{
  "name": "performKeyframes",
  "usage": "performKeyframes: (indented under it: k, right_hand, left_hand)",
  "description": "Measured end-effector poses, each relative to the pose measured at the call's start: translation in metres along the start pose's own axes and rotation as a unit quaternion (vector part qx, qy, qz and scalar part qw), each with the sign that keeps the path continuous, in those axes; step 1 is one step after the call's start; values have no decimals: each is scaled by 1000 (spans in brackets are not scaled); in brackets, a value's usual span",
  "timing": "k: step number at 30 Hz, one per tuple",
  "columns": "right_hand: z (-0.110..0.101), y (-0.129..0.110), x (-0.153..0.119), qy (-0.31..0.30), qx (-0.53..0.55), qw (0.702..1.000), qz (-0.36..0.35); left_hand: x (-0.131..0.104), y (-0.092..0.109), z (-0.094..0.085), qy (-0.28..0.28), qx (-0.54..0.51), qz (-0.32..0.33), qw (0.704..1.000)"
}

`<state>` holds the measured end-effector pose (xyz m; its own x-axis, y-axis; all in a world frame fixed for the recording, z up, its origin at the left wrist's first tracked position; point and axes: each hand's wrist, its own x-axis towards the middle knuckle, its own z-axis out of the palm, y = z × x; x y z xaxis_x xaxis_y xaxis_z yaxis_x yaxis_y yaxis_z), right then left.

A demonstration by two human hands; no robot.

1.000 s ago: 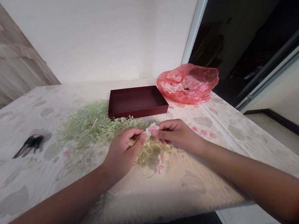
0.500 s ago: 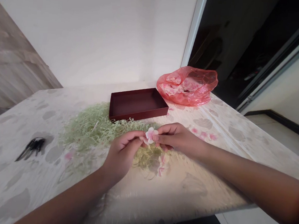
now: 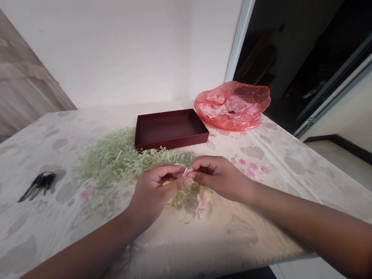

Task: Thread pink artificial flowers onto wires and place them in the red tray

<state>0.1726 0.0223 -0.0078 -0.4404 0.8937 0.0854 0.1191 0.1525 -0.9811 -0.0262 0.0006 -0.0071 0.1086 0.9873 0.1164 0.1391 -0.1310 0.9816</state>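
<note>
A small pink and white artificial flower [image 3: 186, 172] is pinched between my two hands, mostly covered by fingers. My left hand [image 3: 155, 188] is closed on its left side, with thumb and forefinger at the petals. From the right, my right hand [image 3: 217, 175] grips it between thumb and fingertips. Under and behind the hands spreads a heap of pale green stringy shreds [image 3: 106, 160]. Just below my right hand, more pink and white flowers [image 3: 201, 204] lie on the table.
A shallow dark maroon box [image 3: 172, 132] stands open behind the green heap. Right of it sits a red translucent plastic bag [image 3: 232, 106] with pink flowers inside. Loose pink flowers [image 3: 253, 166] lie right of my hands. A bunch of keys [image 3: 40, 184] rests at left on the patterned tablecloth [image 3: 12, 224].
The flower has turned from showing its open face to edge-on, now largely hidden. My left thumb has moved right over it, and my hands have come closer together.
</note>
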Motion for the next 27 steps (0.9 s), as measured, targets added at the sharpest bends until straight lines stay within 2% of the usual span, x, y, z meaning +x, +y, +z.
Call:
performKeyframes:
  k: [5,12,19,27]
  right_hand:
    - [1,1,-1,6,13,1000,18]
    - [-5,-7,2,30,41,998,36]
    - [-4,-2,2,-6,111,994,4]
    - [-12,-5,3,-5,124,992,16]
  left_hand:
    - [-1,2,-1,16,41,31,999]
    - [1,5,-1,39,20,-38,998]
    - [4,6,1,36,-81,-39,995]
    - [4,6,1,21,-81,-46,995]
